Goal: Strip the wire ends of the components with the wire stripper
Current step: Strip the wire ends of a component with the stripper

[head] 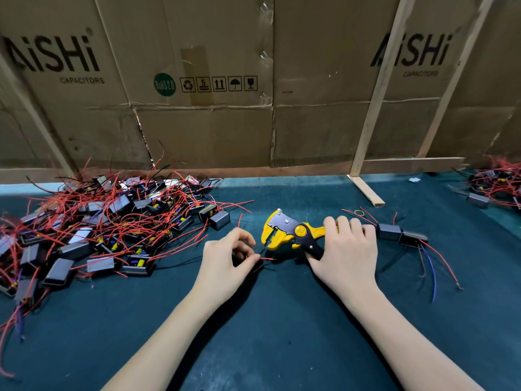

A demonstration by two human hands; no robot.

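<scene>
While the left hand (225, 259) pinches a thin red wire (266, 259) just short of the yellow-and-black wire stripper (290, 232) gripped by the right hand (348, 249), a loose pinch could let the end miss the jaws.

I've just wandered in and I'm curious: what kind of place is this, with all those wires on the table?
Probably a small electronics assembly workshop. A big pile of wired components covers the green table, the right hand holds a yellow wire stripper, and flattened cardboard boxes printed "AiSHi Capacitors" wall off the bench.
</scene>
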